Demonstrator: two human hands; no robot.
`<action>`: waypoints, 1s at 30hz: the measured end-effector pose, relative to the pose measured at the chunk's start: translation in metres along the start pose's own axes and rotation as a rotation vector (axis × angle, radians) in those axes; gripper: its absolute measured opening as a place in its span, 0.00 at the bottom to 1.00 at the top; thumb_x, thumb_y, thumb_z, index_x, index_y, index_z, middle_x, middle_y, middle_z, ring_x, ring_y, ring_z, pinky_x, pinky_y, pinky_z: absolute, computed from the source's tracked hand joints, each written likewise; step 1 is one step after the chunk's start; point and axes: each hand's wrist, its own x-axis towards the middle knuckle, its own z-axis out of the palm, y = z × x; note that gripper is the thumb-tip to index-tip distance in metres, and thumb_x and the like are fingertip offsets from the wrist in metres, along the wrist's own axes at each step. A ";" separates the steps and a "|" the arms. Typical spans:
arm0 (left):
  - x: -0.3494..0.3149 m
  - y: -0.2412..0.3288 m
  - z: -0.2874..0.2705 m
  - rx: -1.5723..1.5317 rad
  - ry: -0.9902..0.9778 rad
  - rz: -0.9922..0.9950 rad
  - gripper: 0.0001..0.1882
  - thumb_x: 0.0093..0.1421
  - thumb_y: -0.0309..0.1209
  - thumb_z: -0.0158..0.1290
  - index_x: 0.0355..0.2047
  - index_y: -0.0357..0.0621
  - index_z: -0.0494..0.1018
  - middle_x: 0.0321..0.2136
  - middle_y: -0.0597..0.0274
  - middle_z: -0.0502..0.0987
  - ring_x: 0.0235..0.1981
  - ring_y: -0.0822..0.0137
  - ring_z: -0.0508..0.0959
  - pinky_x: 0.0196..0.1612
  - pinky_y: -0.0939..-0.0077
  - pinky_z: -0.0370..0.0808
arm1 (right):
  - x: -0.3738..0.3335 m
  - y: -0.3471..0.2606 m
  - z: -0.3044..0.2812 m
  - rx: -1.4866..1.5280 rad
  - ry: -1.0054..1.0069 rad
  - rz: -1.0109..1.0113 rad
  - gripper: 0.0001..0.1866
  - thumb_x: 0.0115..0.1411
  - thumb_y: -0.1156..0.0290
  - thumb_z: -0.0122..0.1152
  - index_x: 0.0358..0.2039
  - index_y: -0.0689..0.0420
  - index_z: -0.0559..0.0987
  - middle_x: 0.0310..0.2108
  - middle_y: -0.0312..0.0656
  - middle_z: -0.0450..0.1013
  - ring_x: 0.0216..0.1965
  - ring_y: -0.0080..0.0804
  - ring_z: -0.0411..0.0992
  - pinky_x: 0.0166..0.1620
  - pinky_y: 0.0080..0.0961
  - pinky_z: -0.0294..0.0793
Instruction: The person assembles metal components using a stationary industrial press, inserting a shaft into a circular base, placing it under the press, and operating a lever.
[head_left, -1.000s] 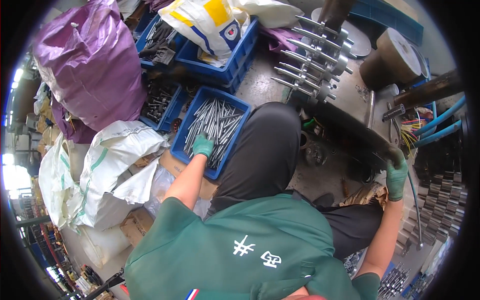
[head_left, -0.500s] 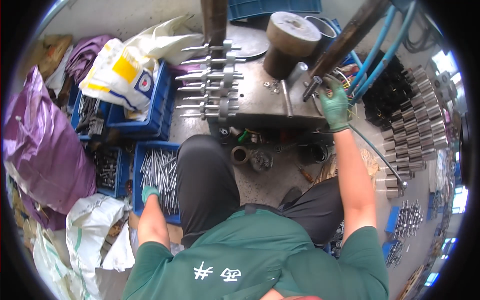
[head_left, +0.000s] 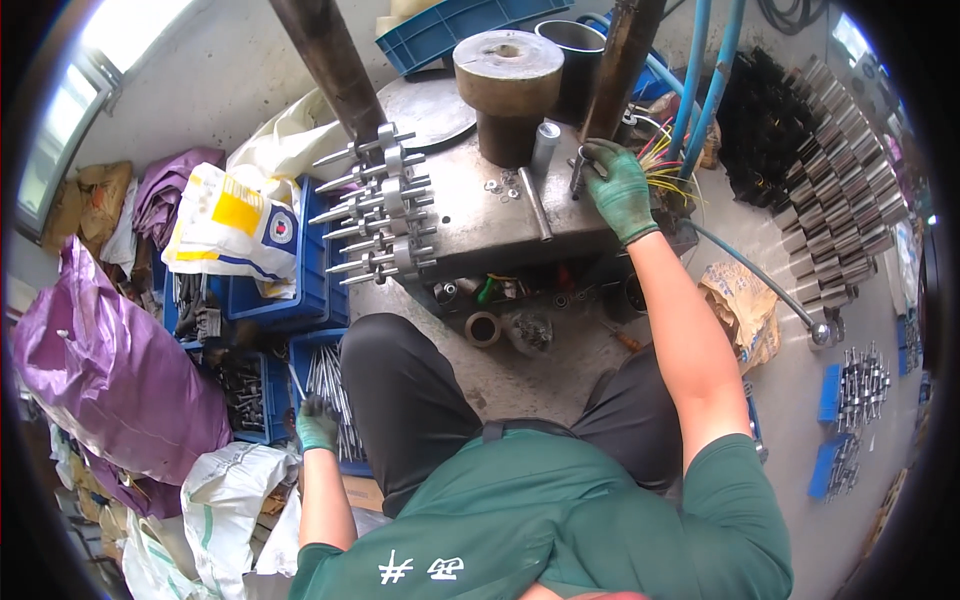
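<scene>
At the blue bin (head_left: pixel 355 466), the left hand (head_left: pixel 317 428) grips a slim rod (head_left: pixel 296 380) pointing forward-left, while the right hand (head_left: pixel 618 188) curls around a dark cylinder (head_left: pixel 577 178).

Rods (head_left: pixel 334 382) in a bin (head_left: pixel 356 468) just left of the left knee (head_left: pixel 385 355), sack (head_left: pixel 125 370) farther left, bench (head_left: pixel 475 222) ahead

The left hand (head_left: pixel 317 428) and the right hand (head_left: pixel 618 190) wore green gloves (head_left: pixel 628 207), darkened in patches. The rods (head_left: pixel 330 385) were silver-grey; their bin (head_left: pixel 355 467) was blue. The counter (head_left: pixel 460 222) was dull grey. The hoses (head_left: pixel 694 75) were light blue; the wires (head_left: pixel 658 162) were yellow, red and white. The large sack (head_left: pixel 120 360) was plain purple. The printed bag (head_left: pixel 225 225) was white with yellow and blue areas. The shirt (head_left: pixel 500 510) was dark green with white characters; the trousers (head_left: pixel 400 400) were plain black.
</scene>
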 end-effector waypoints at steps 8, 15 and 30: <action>-0.189 0.004 0.341 0.264 -0.779 0.517 0.40 0.72 0.42 0.56 0.79 0.51 0.52 0.41 0.62 0.80 0.39 0.66 0.77 0.43 0.73 0.73 | -0.003 -0.030 -0.043 0.649 0.164 0.275 0.13 0.73 0.74 0.61 0.55 0.65 0.79 0.50 0.42 0.80 0.46 0.25 0.79 0.52 0.22 0.81; -0.234 -0.102 0.482 0.442 -1.166 0.208 0.27 0.69 0.38 0.58 0.64 0.41 0.68 0.42 0.56 0.81 0.38 0.62 0.82 0.34 0.71 0.78 | -0.013 -0.080 -0.079 1.280 0.069 0.665 0.16 0.74 0.75 0.54 0.59 0.66 0.73 0.50 0.46 0.79 0.47 0.37 0.83 0.51 0.32 0.87; -0.227 -0.233 0.466 0.865 -1.143 -0.368 0.30 0.71 0.38 0.56 0.67 0.34 0.64 0.46 0.51 0.80 0.41 0.60 0.85 0.43 0.64 0.86 | -0.040 -0.108 -0.077 1.338 -0.099 0.849 0.23 0.69 0.81 0.50 0.65 0.70 0.69 0.55 0.49 0.77 0.52 0.40 0.81 0.55 0.33 0.83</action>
